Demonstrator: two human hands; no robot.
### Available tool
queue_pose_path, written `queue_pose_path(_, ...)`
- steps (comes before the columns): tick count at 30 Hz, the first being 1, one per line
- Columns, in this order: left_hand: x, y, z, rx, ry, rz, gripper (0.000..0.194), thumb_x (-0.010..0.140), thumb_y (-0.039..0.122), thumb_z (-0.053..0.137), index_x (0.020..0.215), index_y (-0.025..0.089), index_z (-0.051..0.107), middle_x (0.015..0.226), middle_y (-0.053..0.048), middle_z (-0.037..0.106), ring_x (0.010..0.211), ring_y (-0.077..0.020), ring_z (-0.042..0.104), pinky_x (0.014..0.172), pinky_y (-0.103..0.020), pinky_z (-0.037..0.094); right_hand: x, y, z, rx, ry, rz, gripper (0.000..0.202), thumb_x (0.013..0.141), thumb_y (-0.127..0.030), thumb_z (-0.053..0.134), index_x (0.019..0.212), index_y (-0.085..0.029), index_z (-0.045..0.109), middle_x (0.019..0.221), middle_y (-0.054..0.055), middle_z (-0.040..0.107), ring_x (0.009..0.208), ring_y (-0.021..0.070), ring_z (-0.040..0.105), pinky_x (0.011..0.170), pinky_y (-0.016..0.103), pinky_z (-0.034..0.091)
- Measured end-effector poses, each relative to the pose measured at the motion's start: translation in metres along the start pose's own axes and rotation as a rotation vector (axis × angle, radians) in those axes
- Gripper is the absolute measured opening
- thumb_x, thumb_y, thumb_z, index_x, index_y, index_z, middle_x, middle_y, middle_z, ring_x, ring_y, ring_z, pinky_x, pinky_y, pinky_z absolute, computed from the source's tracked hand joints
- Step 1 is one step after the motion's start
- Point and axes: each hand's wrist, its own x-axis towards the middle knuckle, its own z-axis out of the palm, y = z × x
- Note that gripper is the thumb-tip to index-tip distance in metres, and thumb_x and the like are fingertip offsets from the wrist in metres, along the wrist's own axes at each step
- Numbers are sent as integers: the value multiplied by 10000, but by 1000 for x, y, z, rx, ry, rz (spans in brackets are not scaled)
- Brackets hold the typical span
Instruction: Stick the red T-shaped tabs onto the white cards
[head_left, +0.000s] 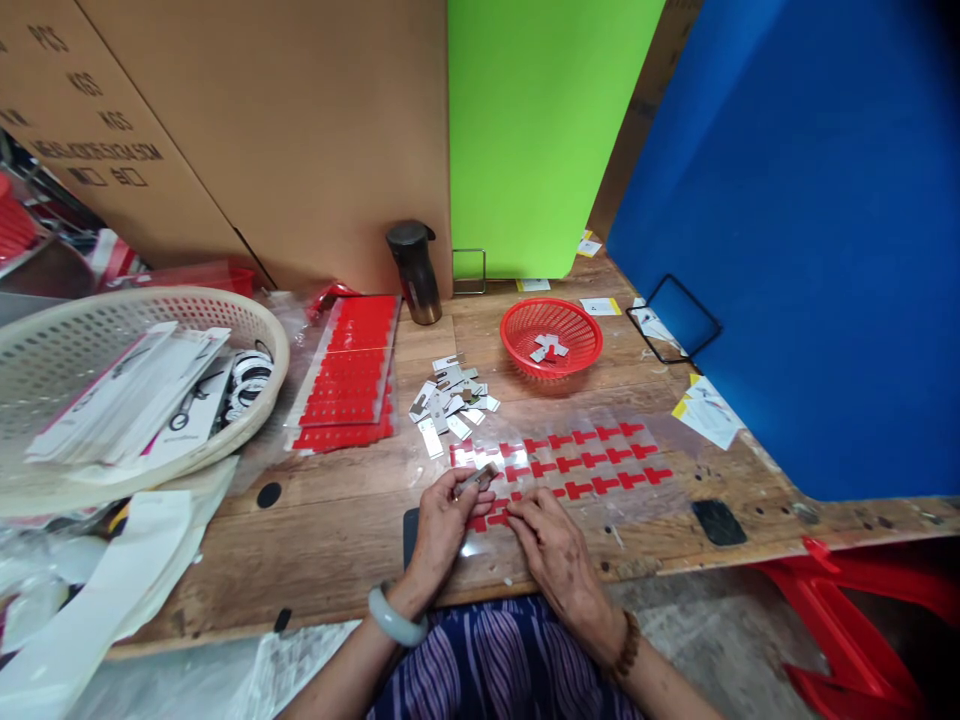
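Observation:
My left hand pinches a small metal piece over the near left part of a clear sheet. Rows of red T-shaped stickers run across that sheet. Just to the right, my right hand has its fingertips pressed together at a red sticker near the sheet's left end. Whether that sticker is lifted off the sheet is too small to tell. Beyond the hands lies a loose pile of small metal and white pieces. A red basket behind the stickers holds several similar pieces.
A large white basket with printed cards stands at the left. Stacked red sticker sheets lie beside it. A dark tumbler stands at the back, before cardboard. Green and blue panels rise behind and right.

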Motion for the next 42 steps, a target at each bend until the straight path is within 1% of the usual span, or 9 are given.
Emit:
queue_pose_path(8,1,0,1,7,5,16,367,702,300,728,969,86,594,859,-110,734,701,-190,713,693,-280,570,5,-5,-4,7,-39,6,150,917,-160,416,818,-217,514,826,38,511,785,187,507,738,342,430)
queue_pose_path(14,1,0,1,9,29,9,354,709,285,729,975,87,603,809,-101,737,696,-191,716,693,-273,570,4,-3,-16,184,-210,51,137,895,-155,459,774,-208,496,838,16,508,832,169,503,778,314,409)
queue_pose_path(18,3,4,0,-15,16,-25,290,729,212,717,964,86,604,806,-101,735,688,-178,714,673,-247,569,5,-3,-28,353,-284,92,143,891,-208,482,749,-203,498,837,12,525,825,159,517,783,294,410)
queue_pose_path(21,3,12,-1,-73,-7,-119,209,760,138,676,947,82,604,813,-108,731,662,-159,708,651,-223,568,9,-5,-36,430,-241,158,103,870,-255,501,783,-203,516,838,14,550,813,159,528,764,287,413)
queue_pose_path(25,-4,25,-2,-76,-115,-270,163,798,92,616,958,63,613,821,-138,728,620,-141,698,617,-200,564,19,-10,-41,423,-84,264,110,799,-284,577,748,-203,524,752,-6,552,736,153,526,703,278,411)
queue_pose_path(29,-13,35,-1,-58,-184,-305,223,818,75,579,1038,48,605,801,-145,728,614,-137,697,629,-200,565,32,-16,-37,391,7,237,105,781,-263,579,711,-203,528,716,-16,559,694,142,531,671,266,416)
queue_pose_path(32,-17,39,0,-48,-214,-311,268,804,69,589,1070,39,603,802,-148,727,634,-147,702,649,-208,566,39,-21,-36,363,-11,189,96,782,-245,568,708,-204,524,705,-21,567,675,135,531,653,257,420)
queue_pose_path(37,-21,46,-2,-64,-252,-351,318,749,53,628,1067,48,619,802,-129,726,585,-137,689,585,-198,561,41,-32,-37,319,-83,138,88,793,-149,526,725,-204,517,694,-33,550,658,121,516,623,237,407)
queue_pose_path(42,-21,47,-2,-56,-266,-357,327,723,71,660,1049,53,631,759,-120,725,571,-139,683,581,-206,562,40,-34,-36,320,-89,126,112,790,-112,507,727,-205,501,697,-34,535,658,120,508,612,234,398)
